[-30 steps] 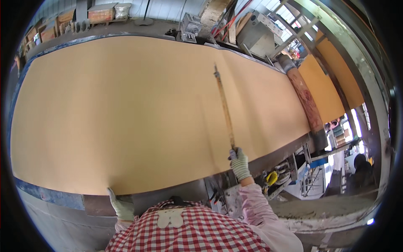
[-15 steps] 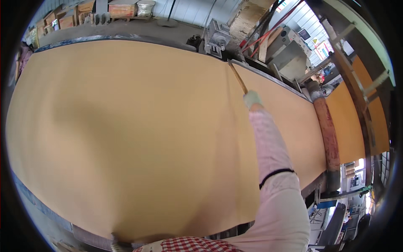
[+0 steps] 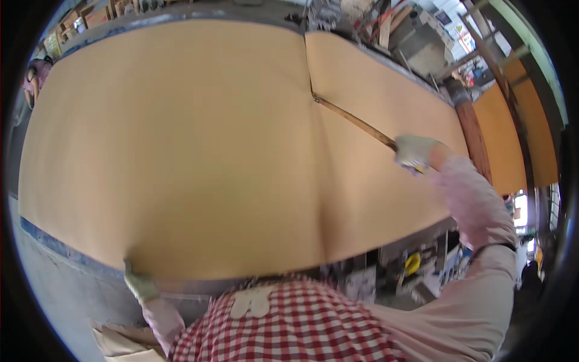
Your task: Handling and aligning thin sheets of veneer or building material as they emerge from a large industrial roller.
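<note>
At the far left, well away from either hand, another person [image 3: 33,78] stands at the end of the large tan sheet [image 3: 181,151] spread over the table.

The left hand [image 3: 140,283], in a pale glove, sits at the near edge of this sheet, low in the view. Its fingers [image 3: 134,274] are curled shut over the sheet's edge, pinching the border where it hangs over the grey table rim [image 3: 72,259]. Below that hand the pink sleeve runs down beside a red-and-white checked shirt [image 3: 289,326].

To the right of those fingers the sheet stretches away smooth, up to a seam where a second tan sheet [image 3: 374,181] lies against it. A long thin wooden stick [image 3: 353,120] starts at that seam and runs slanting down and rightward over the second sheet, into the right hand.

The right hand [image 3: 415,151], also gloved, is reached out over the second sheet. Its fingers [image 3: 407,158] are wrapped tightly round the near end of the stick, closed in a fist. A bit of yellow shows just below the fist; what it belongs to cannot be told.

Beyond the right fingers lies a reddish-brown beam [image 3: 473,139], and farther right another tan board [image 3: 512,133].
</note>
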{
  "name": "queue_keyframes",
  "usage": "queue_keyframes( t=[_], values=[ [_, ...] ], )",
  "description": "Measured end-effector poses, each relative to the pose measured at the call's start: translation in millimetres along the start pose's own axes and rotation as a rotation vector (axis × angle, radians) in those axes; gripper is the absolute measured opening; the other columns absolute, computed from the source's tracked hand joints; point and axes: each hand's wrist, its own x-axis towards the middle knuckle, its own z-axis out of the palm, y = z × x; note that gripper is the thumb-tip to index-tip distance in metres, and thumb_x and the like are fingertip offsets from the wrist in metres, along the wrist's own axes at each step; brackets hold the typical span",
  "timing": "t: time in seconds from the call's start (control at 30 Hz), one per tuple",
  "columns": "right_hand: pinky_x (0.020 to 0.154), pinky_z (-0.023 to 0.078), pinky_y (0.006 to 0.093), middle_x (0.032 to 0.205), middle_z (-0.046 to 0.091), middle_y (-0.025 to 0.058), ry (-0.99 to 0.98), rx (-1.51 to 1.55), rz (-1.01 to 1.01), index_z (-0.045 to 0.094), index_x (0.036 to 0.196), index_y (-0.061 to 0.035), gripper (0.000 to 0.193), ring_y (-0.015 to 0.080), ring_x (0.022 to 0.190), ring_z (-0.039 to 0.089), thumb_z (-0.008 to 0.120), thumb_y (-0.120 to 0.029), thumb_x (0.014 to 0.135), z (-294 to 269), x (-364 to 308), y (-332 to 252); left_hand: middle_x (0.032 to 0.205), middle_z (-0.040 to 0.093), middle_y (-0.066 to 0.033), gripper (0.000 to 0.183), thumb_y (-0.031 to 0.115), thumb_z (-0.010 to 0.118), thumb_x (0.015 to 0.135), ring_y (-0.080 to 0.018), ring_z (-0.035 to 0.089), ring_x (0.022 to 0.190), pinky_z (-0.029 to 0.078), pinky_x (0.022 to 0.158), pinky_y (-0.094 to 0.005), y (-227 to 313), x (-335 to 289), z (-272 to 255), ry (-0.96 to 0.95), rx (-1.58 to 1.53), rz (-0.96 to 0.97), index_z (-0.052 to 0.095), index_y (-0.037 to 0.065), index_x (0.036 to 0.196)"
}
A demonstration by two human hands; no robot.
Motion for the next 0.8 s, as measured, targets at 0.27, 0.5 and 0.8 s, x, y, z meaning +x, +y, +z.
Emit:
queue_keyframes(
  t=[0.27,0.5,0.8],
  values=[
    [0.059,0.046,0.0357,0.072,0.059,0.0162,-0.386,0.114,0.095,0.056,0.095,-0.0010,0.020,0.0238,0.067,0.059,0.052,-0.010,0.078,235,-300,-2,0.101,0.060,-0.0108,0.039,0.035,0.047,0.089,-0.0224,0.056,0.090,0.045,0.080,-0.0328,71,177,-111,0.091,0.066,0.153,0.056,0.000,0.104],
    [0.052,0.041,0.0292,0.065,0.056,0.0067,-0.231,0.630,0.101,0.059,0.082,-0.0018,0.014,0.0125,0.057,0.050,0.062,-0.012,0.074,294,-408,28,0.113,0.052,-0.0183,0.053,0.038,0.059,0.080,-0.0325,0.052,0.103,0.042,0.088,-0.0384,130,89,7,0.812,0.870,0.674,0.050,-0.003,0.112],
    [0.050,0.031,0.0220,0.067,0.044,-0.0067,0.547,1.393,-0.336,0.054,0.086,-0.0037,0.015,0.0036,0.060,0.038,0.062,-0.015,0.080,347,-118,48,0.115,0.053,-0.0187,0.055,0.042,0.064,0.076,-0.0255,0.052,0.106,0.041,0.091,-0.0426,-173,-116,47,-0.458,-0.042,-1.085,0.050,0.004,0.114]
  ],
)
